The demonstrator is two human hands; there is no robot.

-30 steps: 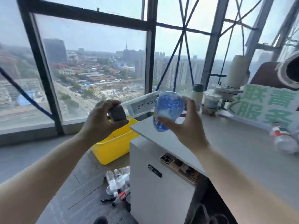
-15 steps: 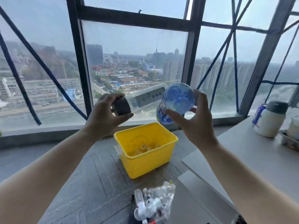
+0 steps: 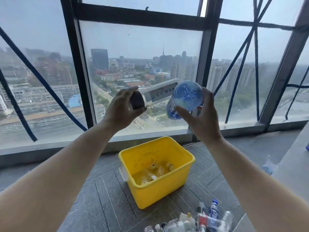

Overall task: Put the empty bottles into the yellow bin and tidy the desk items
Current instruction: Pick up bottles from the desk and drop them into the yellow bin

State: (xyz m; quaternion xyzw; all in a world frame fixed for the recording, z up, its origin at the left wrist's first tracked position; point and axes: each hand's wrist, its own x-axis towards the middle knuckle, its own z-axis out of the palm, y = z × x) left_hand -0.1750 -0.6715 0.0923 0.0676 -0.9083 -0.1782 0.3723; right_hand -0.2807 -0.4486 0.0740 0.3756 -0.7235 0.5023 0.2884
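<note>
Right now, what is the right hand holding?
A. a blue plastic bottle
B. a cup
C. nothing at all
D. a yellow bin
A: the right hand grips a blue plastic bottle whose bottom faces the camera, while the left hand grips a clear bottle at its dark cap end.

The left hand (image 3: 122,108) is covering part of the dark cap (image 3: 137,102) on the white bottle (image 3: 159,93); the blue bottle (image 3: 185,98) is hiding its far end. A blurred pile of bottles (image 3: 192,222) is running off the bottom edge. Things inside the yellow bin (image 3: 160,191) are blurring together.
</note>
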